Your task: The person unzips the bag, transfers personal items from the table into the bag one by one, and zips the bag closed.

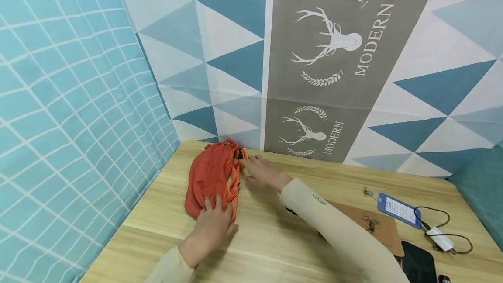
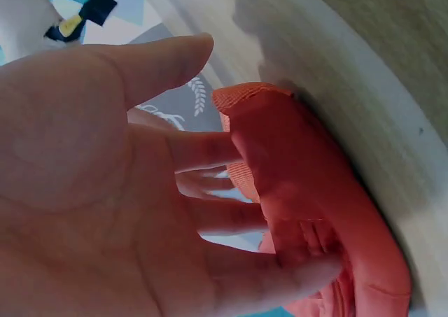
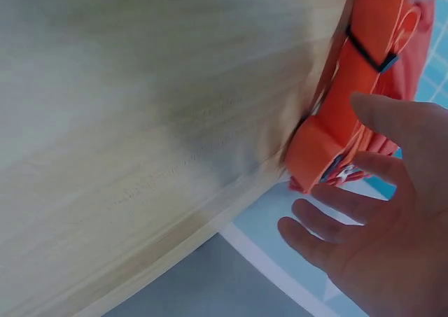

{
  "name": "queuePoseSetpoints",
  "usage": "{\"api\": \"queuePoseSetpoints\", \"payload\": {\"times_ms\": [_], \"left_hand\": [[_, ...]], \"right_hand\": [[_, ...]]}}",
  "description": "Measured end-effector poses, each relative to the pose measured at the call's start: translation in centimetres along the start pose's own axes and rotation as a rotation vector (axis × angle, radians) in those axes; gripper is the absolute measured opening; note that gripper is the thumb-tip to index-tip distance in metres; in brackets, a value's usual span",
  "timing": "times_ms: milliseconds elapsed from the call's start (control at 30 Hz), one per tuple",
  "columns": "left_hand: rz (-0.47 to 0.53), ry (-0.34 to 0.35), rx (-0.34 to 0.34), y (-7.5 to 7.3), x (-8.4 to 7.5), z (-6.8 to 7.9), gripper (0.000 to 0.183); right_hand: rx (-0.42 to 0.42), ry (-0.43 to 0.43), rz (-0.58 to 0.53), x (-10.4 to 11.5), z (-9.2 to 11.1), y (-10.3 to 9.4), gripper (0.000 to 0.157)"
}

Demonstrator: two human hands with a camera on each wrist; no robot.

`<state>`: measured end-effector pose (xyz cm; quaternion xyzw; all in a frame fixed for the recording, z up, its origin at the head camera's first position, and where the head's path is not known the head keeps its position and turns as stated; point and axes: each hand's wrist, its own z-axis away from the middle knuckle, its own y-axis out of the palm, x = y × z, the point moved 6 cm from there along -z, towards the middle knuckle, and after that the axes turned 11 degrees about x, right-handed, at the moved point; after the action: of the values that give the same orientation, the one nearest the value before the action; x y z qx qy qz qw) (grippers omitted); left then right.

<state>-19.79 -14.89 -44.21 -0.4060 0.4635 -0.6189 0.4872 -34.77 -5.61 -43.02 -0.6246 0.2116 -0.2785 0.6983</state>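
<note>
A red fabric waist bag (image 1: 208, 174) with an orange strap (image 1: 235, 182) lies at the table's back left. My left hand (image 1: 210, 226) rests its fingertips on the bag's near end, fingers fairly straight and spread; in the left wrist view they lie against the red cloth (image 2: 294, 156). At the far right end of the bag is my right hand (image 1: 265, 171), its fingers loosely bent beside the strap and a black buckle (image 1: 239, 154). The right wrist view shows the palm facing the orange webbing (image 3: 350, 93), with no grip closed around it.
To the right lie a brown notebook (image 1: 379, 230), partly behind my right sleeve, a blue badge holder (image 1: 398, 208), a white plug (image 1: 440, 238) with black cable and a dark phone (image 1: 418, 263). Patterned cloth (image 1: 235, 77) hangs behind the table; blue checked cloth (image 1: 78, 112) borders its left.
</note>
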Motion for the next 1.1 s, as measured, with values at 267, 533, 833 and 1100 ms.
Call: {"api": "queuePoseSetpoints", "payload": {"times_ms": [267,533,833,1100], "left_hand": [[-0.044,0.058,-0.097,0.9,0.5,-0.1,0.053],[-0.077,0.11,-0.202,0.9,0.2,-0.5,0.041],[0.004,0.118,-0.166,0.0,0.7,-0.9,0.047],[0.075,0.077,-0.1,0.6,0.6,-1.1,0.066]], "right_hand": [[-0.071,0.02,0.164,1.2,-4.4,-0.5,0.06],[0.038,0.044,0.165,1.8,-7.1,0.7,0.05],[0.073,0.159,-0.052,-1.3,-5.8,1.2,0.036],[0.052,0.137,-0.082,-2.7,-4.2,1.0,0.038]]}}
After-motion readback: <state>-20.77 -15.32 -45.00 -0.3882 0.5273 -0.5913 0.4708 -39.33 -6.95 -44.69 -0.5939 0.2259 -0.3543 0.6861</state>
